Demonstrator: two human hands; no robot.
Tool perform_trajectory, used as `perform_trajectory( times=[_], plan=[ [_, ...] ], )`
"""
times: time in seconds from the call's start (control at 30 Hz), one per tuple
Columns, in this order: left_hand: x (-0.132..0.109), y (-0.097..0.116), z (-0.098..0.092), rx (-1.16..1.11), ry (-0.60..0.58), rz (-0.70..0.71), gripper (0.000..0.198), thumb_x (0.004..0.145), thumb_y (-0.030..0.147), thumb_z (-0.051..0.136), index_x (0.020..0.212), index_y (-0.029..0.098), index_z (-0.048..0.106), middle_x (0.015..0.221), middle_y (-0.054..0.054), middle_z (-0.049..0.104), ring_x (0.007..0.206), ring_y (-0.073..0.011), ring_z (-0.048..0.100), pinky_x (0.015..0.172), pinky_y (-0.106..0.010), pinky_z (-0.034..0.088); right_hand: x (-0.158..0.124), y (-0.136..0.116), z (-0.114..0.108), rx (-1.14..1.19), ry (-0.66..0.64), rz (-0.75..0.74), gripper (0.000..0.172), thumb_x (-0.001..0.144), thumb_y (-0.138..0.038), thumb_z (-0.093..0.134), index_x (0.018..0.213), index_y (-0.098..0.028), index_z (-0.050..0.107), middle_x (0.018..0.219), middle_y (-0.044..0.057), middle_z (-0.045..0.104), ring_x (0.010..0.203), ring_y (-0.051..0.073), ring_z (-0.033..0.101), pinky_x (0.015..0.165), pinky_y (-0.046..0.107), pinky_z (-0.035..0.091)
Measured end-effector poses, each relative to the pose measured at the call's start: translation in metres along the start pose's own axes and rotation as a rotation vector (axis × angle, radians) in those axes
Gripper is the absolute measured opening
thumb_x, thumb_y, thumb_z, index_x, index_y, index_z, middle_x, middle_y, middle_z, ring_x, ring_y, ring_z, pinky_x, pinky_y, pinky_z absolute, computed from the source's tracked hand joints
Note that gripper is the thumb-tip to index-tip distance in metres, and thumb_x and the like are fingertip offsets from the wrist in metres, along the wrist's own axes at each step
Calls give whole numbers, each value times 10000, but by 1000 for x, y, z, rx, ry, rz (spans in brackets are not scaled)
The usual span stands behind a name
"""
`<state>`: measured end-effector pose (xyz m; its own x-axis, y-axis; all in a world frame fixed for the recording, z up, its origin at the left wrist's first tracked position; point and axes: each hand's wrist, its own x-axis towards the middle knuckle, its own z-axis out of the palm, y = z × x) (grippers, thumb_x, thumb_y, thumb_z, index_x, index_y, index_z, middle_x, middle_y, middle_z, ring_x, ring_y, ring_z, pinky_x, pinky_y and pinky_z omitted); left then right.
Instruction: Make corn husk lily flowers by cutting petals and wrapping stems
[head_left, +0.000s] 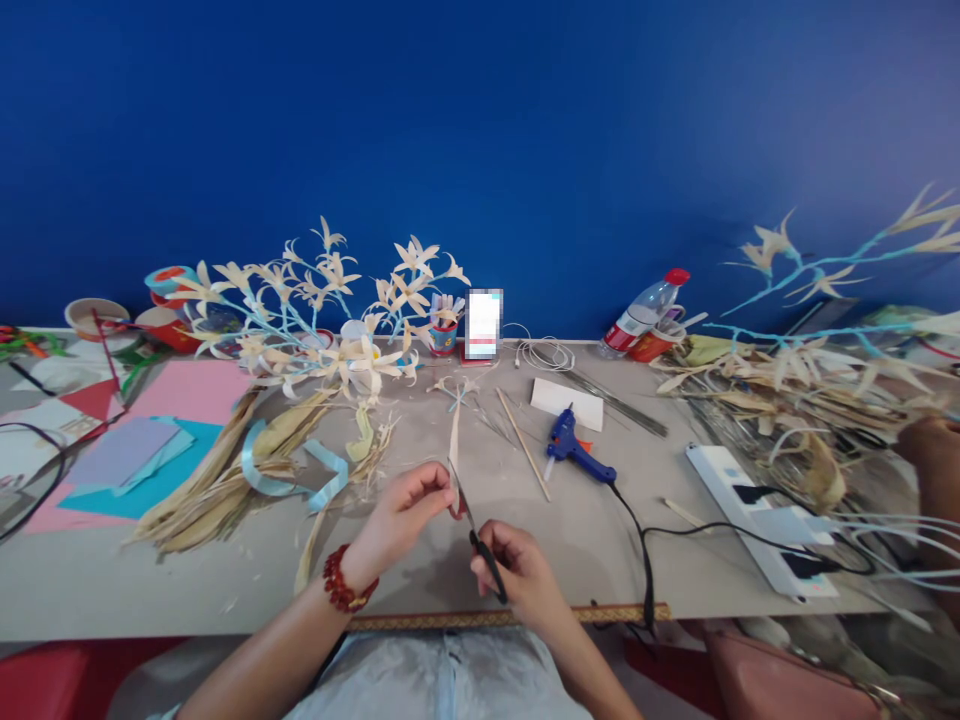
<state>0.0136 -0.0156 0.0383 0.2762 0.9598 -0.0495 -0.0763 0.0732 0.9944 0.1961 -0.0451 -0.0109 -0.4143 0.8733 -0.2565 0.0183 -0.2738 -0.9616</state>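
My left hand (409,510), with a red bead bracelet (346,582) at its wrist, pinches a narrow cream strip of husk (455,435) that points up and away from me. In my right hand (517,570) is a pair of scissors (491,570) with black handles, fingers wrapped round the loops. The scissor blades reach up to the strip beside my left fingertips. Whether they touch it I cannot tell. Right of the hands lie a thin wooden stick (523,443) and a blue glue gun (574,447) on the table.
Husk flowers on pale blue stems (322,290) stand at the back left. Dried husks (202,480) and coloured paper (135,455) lie at left. A power strip (750,520) with cables and a plastic bottle (645,315) are at right. Another person's hand (930,450) is at the far right.
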Motion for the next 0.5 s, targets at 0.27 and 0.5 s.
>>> perform_trajectory(
  times=[0.27,0.5],
  plan=[
    [-2,1,0,-6,-8,17,156,867,230,521,730,164,558,729,-29,605,731,-163,568,726,-280,429,0,-1,0,-11,2,-6,458,698,-565,690,612,-204,422,474,-67,476,413,73,411,447,200,302],
    [-1,3,-2,-14,-19,8,153,861,232,524,729,163,562,725,-28,605,730,-163,565,729,-279,424,0,-2,0,8,7,32,462,670,-564,711,620,-205,424,478,-69,470,407,75,419,441,200,304]
  ],
)
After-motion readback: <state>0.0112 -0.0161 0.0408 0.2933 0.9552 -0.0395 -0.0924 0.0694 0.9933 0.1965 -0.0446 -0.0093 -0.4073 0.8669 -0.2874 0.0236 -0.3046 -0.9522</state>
